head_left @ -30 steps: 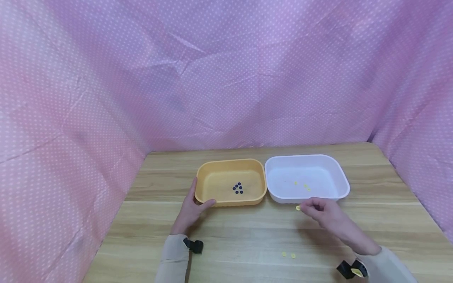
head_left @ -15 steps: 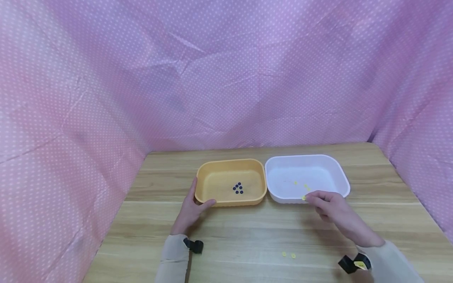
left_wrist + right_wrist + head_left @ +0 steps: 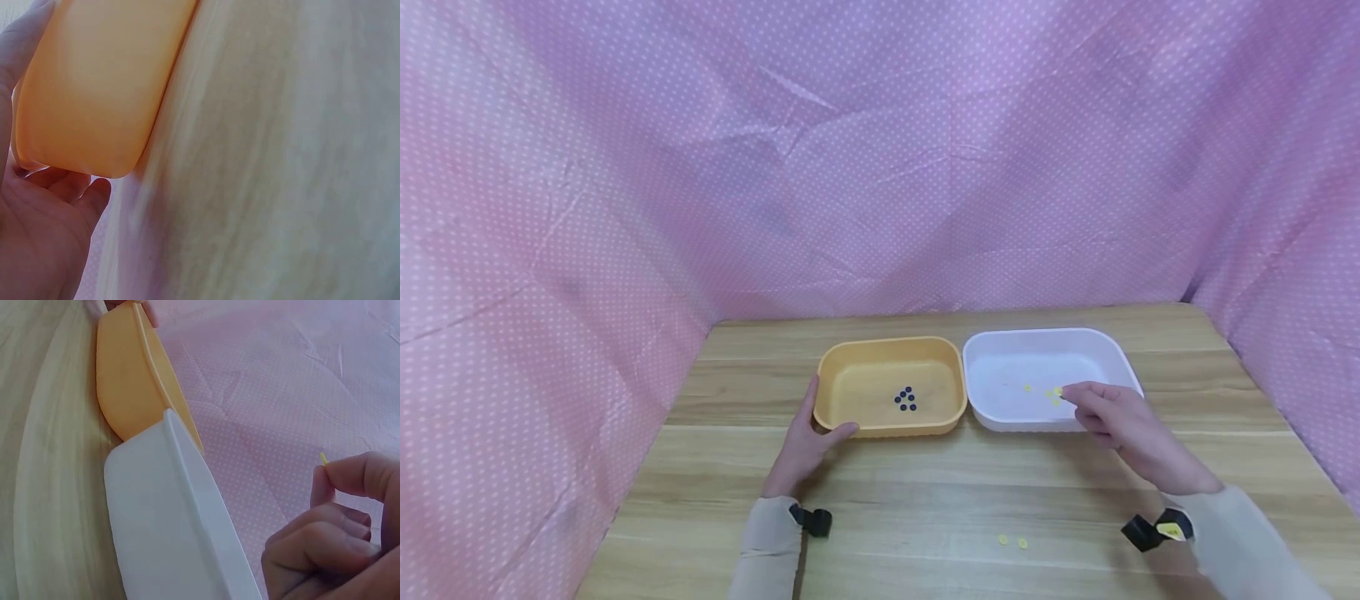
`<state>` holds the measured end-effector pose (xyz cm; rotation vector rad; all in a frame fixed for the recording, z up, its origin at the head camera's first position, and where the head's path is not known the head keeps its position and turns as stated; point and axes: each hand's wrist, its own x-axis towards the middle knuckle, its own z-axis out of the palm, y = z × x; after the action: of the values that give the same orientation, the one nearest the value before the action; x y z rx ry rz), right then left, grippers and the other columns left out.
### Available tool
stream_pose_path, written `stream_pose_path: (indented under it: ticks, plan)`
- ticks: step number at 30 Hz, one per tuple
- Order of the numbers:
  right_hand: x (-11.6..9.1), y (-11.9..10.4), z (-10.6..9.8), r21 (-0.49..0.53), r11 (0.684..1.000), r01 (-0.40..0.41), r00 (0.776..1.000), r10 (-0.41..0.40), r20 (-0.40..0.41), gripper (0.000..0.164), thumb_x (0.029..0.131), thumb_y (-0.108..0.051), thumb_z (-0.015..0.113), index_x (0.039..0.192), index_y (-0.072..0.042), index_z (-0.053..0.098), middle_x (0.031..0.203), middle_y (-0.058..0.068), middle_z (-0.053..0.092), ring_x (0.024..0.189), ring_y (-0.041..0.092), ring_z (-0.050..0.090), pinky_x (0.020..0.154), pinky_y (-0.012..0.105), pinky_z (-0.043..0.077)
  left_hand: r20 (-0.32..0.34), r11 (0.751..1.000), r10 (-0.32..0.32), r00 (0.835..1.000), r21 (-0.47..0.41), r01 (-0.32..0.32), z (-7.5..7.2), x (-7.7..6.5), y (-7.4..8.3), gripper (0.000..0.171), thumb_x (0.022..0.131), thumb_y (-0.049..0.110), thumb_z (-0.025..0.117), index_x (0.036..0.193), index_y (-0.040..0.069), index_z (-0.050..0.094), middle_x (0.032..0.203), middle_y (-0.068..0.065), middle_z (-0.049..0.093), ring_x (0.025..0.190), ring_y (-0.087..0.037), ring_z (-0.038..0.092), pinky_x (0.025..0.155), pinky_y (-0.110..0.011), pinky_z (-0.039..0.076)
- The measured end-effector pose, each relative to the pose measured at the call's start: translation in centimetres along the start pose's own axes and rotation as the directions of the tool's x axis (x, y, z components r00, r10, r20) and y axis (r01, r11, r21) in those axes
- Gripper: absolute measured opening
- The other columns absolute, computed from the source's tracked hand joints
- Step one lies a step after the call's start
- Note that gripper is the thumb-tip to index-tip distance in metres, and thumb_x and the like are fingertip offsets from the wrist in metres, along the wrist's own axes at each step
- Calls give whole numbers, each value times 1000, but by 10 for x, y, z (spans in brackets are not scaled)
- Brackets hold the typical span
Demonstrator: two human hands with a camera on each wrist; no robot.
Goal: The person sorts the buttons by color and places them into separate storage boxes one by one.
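In the head view, my left hand [image 3: 801, 450] grips the near left corner of an orange plastic tray [image 3: 857, 430], thumb along its front and fingers at its end. Several small dark blue buttons [image 3: 905, 399] lie inside that tray. My right hand [image 3: 1116, 417] is over the front of a white tray [image 3: 1022, 424], pinching a small yellow button [image 3: 324, 459] between thumb and forefinger. The right wrist view shows this button edge-on, above the rim. A few more yellow buttons [image 3: 1027, 388] lie on the white tray's floor.
Two yellow buttons [image 3: 1012, 542] lie on the wooden table [image 3: 895, 508] near the front. The trays stand side by side, their ends touching or nearly so. Pink dotted cloth [image 3: 925, 167] hangs behind and at both sides of the table.
My right hand has moved forward from in front of the white tray to above its inside, carrying the yellow button. My left hand stays on the orange tray.
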<state>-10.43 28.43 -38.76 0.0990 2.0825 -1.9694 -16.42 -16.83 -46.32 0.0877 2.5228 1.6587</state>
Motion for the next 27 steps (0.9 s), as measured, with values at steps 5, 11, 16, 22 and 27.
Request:
stream_pose_path:
  ticks: [5, 11, 16, 22, 27]
  plan:
    - [5, -1, -6, 13, 1000, 5, 1000, -5, 15, 29, 99, -33, 57, 82, -9, 59, 59, -3, 25, 52, 15, 19, 45, 32, 15, 2, 1000, -5, 1000, 6, 5, 0, 1, -1, 115, 76, 36, 84, 158, 23, 5, 161, -3, 14, 141, -24, 29, 115, -41, 26]
    - [13, -4, -11, 7, 1000, 31, 999, -31, 22, 35, 99, -31, 57, 73, -10, 48, 60, -1, 21, 52, 17, 15, 45, 33, 14, 32, 999, -36, 999, 1, 36, -2, 0, 7, 113, 79, 29, 82, 158, 20, 1, 162, -3, 10, 143, -24, 24, 116, -39, 22]
    - [21, -7, -15, -20, 1000, 23, 1000, -22, 21, 35, 99, -31, 57, 72, -11, 47, 59, -3, 23, 51, 16, 17, 45, 34, 14, 54, 999, -38, 998, 11, 37, -4, -8, 28, 111, 82, 24, 80, 157, 14, 0, 162, -7, 7, 144, -26, 22, 116, -39, 23]
    - [32, -9, -23, -85, 996, -5, 1000, 5, -4, 41, 97, -35, 60, 69, -12, 39, 61, -4, 23, 53, 16, 17, 44, 29, 17, 64, 1000, -21, 998, -10, 21, -5, -12, 36, 110, 82, 23, 80, 157, 16, 0, 162, -8, 8, 143, -29, 26, 115, -39, 25]
    - [43, -7, -26, -159, 987, -9, 1000, 6, -19, 46, 96, -37, 61, 68, -13, 34, 61, -4, 23, 54, 15, 18, 43, 26, 20, 63, 1000, -16, 998, -20, 17, -5, -11, 34, 111, 82, 23, 81, 157, 16, 0, 162, -9, 9, 142, -29, 27, 114, -38, 26]
